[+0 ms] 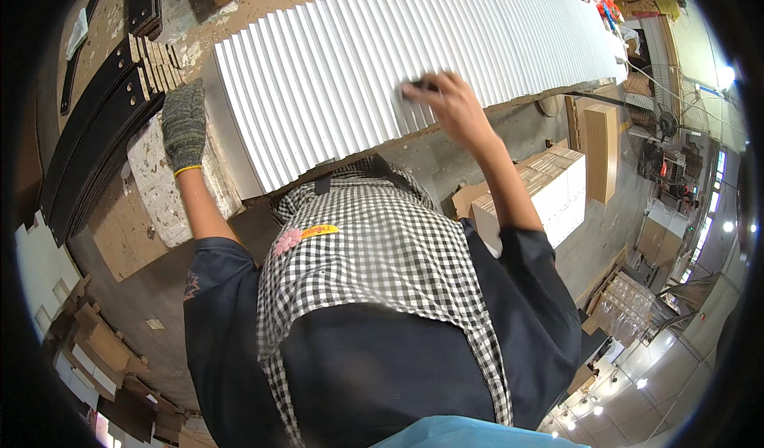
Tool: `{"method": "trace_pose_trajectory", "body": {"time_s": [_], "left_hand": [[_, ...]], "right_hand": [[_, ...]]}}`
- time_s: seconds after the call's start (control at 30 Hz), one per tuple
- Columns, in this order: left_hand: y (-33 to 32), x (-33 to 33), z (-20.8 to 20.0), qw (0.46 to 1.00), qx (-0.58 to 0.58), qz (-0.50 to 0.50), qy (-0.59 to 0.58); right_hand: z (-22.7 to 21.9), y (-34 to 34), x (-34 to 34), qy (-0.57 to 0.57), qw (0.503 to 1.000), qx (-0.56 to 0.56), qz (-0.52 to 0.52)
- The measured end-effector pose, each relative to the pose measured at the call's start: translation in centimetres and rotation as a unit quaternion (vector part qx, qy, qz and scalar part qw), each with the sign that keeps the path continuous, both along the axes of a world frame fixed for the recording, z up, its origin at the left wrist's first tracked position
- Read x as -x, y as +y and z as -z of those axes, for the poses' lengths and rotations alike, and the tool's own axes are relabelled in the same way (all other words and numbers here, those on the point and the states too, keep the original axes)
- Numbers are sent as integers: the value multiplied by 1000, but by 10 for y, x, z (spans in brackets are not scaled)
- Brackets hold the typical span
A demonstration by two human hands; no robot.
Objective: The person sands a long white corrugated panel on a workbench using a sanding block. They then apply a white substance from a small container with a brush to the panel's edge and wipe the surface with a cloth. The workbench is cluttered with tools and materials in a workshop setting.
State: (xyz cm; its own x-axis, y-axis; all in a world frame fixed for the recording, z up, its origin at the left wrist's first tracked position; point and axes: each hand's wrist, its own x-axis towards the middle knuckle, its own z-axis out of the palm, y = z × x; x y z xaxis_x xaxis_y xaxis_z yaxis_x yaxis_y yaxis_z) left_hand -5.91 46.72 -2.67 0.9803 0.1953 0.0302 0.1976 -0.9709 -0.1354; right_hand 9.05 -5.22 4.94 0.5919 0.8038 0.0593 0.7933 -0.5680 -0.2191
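The brown counter (278, 4), spotted with pale paint, carries a long row of white slats (382, 58). Left of the slats lies a stack of curved black boards (103, 122); between these boards and the slats sits a stained white slab (153, 181).

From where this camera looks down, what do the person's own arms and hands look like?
The left hand wears a mottled dark grey-green knitted glove with a yellow cuff edge; the right hand is ungloved. Both forearms emerge uncovered from short black fabric sleeves. A small reddish marking shows on the left sleeve, its design unclear.
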Motion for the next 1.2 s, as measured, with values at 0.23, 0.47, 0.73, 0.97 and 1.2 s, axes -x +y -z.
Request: {"method": "trace_pose_trajectory", "body": {"time_s": [0.23, 0.47, 0.73, 0.97, 1.2], "left_hand": [[0, -4, 2, 1000, 2, 11, -23], [-1, 8, 4, 997, 34, 0, -75], [-5, -4, 8, 999, -35, 19, -18], [7, 15, 8, 998, -62, 17, -21], [7, -2, 5, 999, -37, 27, -28]], "right_hand": [[-28, -32, 58, 41, 998, 29, 30], [49, 95, -97, -147, 984, -86, 51], [76, 158, -208, -185, 979, -79, 28], [19, 44, -27, -35, 999, -12, -29], [-36, -36, 76, 72, 996, 56, -18]]}}
